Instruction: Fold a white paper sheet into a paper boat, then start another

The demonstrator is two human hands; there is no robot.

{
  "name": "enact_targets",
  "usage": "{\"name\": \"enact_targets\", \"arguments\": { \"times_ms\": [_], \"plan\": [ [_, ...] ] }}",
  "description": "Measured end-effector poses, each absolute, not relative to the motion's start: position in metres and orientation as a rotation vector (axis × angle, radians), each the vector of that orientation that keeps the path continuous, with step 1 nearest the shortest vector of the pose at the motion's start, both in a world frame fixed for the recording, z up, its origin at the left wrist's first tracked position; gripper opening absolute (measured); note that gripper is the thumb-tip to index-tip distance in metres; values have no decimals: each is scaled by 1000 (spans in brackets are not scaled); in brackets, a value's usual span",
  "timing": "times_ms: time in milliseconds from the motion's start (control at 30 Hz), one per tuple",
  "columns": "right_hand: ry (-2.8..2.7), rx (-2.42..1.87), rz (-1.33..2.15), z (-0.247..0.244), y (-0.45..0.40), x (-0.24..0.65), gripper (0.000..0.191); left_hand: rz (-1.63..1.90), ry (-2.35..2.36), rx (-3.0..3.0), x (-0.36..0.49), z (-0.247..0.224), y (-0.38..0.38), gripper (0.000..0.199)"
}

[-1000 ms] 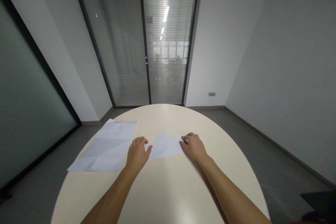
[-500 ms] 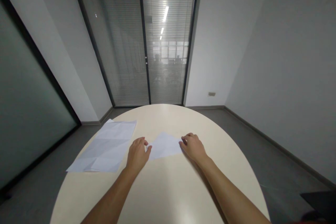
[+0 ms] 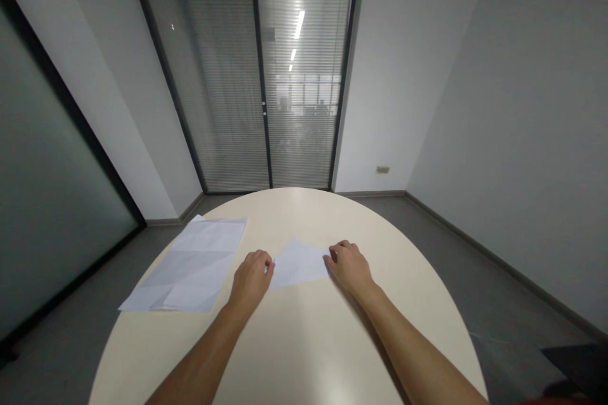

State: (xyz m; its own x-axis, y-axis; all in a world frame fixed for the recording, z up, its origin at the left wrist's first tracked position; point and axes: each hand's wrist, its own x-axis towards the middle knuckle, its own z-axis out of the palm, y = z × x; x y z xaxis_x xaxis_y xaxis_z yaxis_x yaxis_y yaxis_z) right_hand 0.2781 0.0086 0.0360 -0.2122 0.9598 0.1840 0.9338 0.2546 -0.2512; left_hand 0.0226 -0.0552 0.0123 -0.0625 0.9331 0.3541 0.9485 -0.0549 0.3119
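Note:
A small folded piece of white paper [image 3: 299, 266] lies on the round table [image 3: 294, 342], its top rising to a blunt point. At its left corner, my left hand [image 3: 251, 277] is closed with thumb and index finger pinched on the edge. My right hand [image 3: 350, 266] has its fingers curled around the right corner, with thumb and forefinger at the paper's edge. Its fingertips partly hide that corner. Farther left rests a larger stack of creased white paper sheets [image 3: 199, 259], apart from both hands.
The larger sheets reach over the table's left edge. Beyond the table stand glass doors with blinds [image 3: 304, 139], and a white wall [image 3: 403, 76] with a socket plate [image 3: 382, 170]. A dark object [image 3: 577, 367] is at the lower right, off the table.
The thumb and index finger of my left hand have closed together on the paper's left corner. My right hand and the larger sheets stay nearly where they were.

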Motion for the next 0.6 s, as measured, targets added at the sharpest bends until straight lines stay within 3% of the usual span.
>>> {"name": "enact_targets", "arguments": {
  "times_ms": [600],
  "plan": [
    [-2325,-1728,102,45,5,277,30,-503,-2058,-2201,37,24,-63,17]
  ]
}}
